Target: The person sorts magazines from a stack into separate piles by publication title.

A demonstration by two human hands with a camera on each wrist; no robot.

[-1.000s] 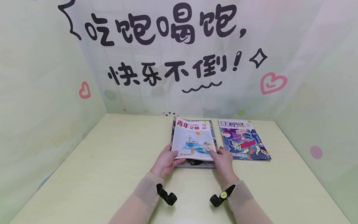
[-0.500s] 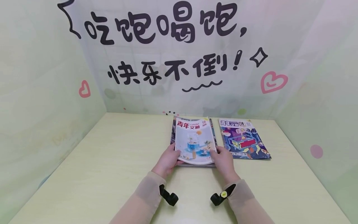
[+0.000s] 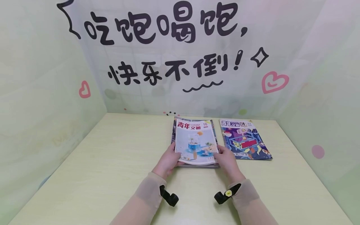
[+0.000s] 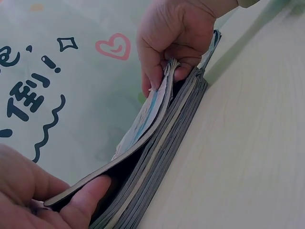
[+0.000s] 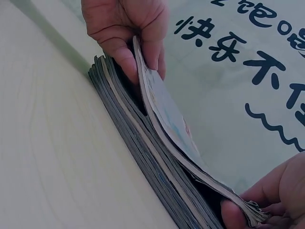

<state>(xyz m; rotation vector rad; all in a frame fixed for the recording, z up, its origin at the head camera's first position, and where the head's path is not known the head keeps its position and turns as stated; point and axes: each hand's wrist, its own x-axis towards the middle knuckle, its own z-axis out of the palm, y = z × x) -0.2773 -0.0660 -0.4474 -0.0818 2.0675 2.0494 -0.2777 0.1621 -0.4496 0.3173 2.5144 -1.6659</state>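
A magazine with a pale blue island cover (image 3: pixel 197 142) lies over a stack of magazines (image 4: pixel 167 155), its near edge bowed. My left hand (image 3: pixel 168 159) pinches its left near corner, thumb on top. At the right near corner my right hand (image 3: pixel 227 161) pinches the same magazine. In the left wrist view, the left hand (image 4: pixel 43 195) has fingers under the lifted edge, with a dark gap above the stack. The right wrist view shows the right hand (image 5: pixel 271 195) gripping the other corner, where page edges fan out.
A second magazine with a purple cover (image 3: pixel 246 140) lies on the pale table (image 3: pixel 112 162), right of the stack. A printed wall with large black characters (image 3: pixel 180 70) stands behind, with side walls at left and right.
The held magazine has come down slightly toward me and its cover bends less than half a second ago. My right hand has shifted slightly right; both hands keep their hold.
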